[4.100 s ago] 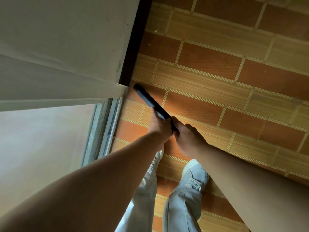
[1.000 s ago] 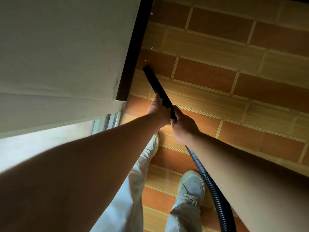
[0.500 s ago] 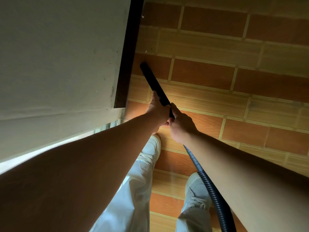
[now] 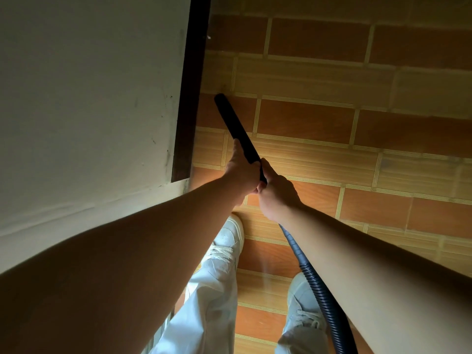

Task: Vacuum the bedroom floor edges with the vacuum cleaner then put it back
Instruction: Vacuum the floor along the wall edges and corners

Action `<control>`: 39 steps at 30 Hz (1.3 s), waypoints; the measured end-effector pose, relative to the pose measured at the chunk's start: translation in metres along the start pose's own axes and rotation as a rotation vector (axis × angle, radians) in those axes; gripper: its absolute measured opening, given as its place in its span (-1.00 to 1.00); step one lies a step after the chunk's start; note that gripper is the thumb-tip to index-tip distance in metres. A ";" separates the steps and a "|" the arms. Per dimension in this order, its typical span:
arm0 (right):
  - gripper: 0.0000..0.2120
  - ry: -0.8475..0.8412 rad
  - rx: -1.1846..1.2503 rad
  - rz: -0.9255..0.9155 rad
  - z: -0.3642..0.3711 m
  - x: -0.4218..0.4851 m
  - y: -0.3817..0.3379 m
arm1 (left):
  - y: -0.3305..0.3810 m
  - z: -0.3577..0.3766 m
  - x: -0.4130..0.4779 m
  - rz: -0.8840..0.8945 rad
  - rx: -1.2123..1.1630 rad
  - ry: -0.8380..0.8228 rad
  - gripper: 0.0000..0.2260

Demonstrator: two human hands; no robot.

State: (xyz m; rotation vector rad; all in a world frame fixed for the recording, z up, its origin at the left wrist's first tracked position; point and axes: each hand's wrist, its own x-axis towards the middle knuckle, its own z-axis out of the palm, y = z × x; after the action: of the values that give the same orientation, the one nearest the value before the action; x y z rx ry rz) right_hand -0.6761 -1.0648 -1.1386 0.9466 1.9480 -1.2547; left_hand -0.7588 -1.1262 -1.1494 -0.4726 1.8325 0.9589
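1. I've pushed the nozzle (image 4: 237, 131) forward. Its tip now rests on the floor (image 4: 332, 123) just beside the dark skirting (image 4: 190, 98), farther along than a second ago.
2. Left grip (image 4: 241, 172) and right grip (image 4: 277, 194) clamp the nozzle, with the hose (image 4: 319, 290) trailing behind.
3. I judge this edge unfinished, so stowing waits.

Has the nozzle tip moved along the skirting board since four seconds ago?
Yes. The nozzle tip has gone forward along the dark skirting board, away from that board's near end.

Matt black nozzle (image 4: 236, 129), ribbed hose (image 4: 319, 284)
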 end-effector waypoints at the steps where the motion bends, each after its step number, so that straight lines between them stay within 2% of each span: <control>1: -0.45 -0.004 0.006 0.002 0.001 0.000 0.000 | -0.001 0.000 0.000 -0.006 -0.001 0.000 -0.33; 11: -0.44 0.021 -0.013 -0.006 -0.011 0.025 -0.020 | 0.024 -0.011 0.019 0.053 0.059 0.025 -0.34; 15: -0.45 -0.034 -0.034 -0.019 -0.010 0.019 -0.021 | 0.014 -0.014 0.014 0.064 0.047 0.057 -0.36; 25: -0.45 -0.110 -0.109 0.016 0.007 -0.004 0.006 | -0.025 -0.005 -0.007 -0.120 -0.040 0.084 -0.26; 29: -0.44 -0.126 -0.163 0.022 0.006 -0.014 0.011 | -0.030 -0.003 -0.016 -0.155 -0.024 0.025 -0.36; 35: -0.45 -0.146 -0.171 0.027 -0.001 -0.028 0.018 | -0.029 0.004 -0.035 -0.229 -0.098 0.037 -0.23; 39: -0.61 -0.133 -0.180 0.056 0.000 -0.034 0.023 | -0.027 0.007 -0.044 -0.266 -0.137 0.019 -0.22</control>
State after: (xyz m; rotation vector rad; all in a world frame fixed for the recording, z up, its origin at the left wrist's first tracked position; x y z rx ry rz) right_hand -0.6390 -1.0656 -1.1223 0.8014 1.8812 -1.0629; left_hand -0.7170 -1.1413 -1.1225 -0.7904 1.6756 0.9010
